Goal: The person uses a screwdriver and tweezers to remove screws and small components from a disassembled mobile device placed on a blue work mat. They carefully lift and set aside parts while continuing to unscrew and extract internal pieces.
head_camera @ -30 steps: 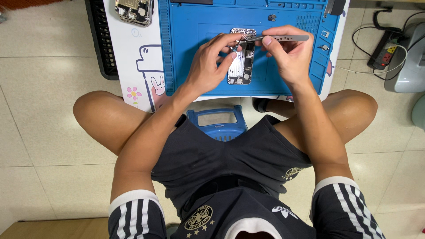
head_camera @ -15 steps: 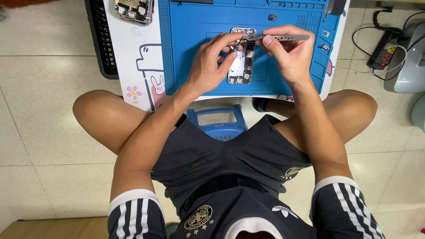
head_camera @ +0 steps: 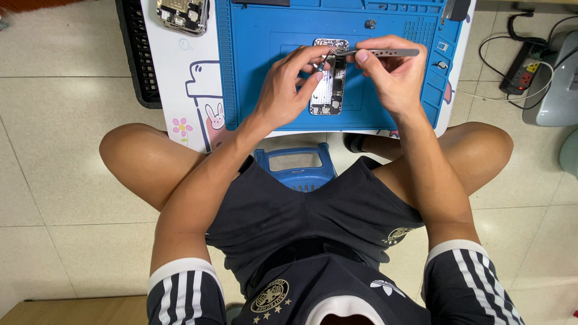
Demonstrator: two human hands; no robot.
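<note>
An opened phone body (head_camera: pixel 329 81) lies on a blue work mat (head_camera: pixel 259 54), its inner parts showing. My left hand (head_camera: pixel 286 90) rests on the phone's left side, the fingers pressing against it. My right hand (head_camera: pixel 388 75) pinches metal tweezers (head_camera: pixel 385 53), and the tips point left over the phone's upper end. The tips themselves are too small to see whether they grip anything.
A second opened phone (head_camera: pixel 182 13) lies at the table's far left on the white cartoon-printed tabletop (head_camera: pixel 192 90). A black keyboard (head_camera: pixel 133 48) hangs past the table's left edge. A power strip (head_camera: pixel 525 72) with cables and a grey appliance (head_camera: pixel 557 84) sit on the floor at right. A blue stool (head_camera: pixel 295 168) stands under me.
None of the hands has shifted noticeably; the tweezers stay over the phone's top end.
</note>
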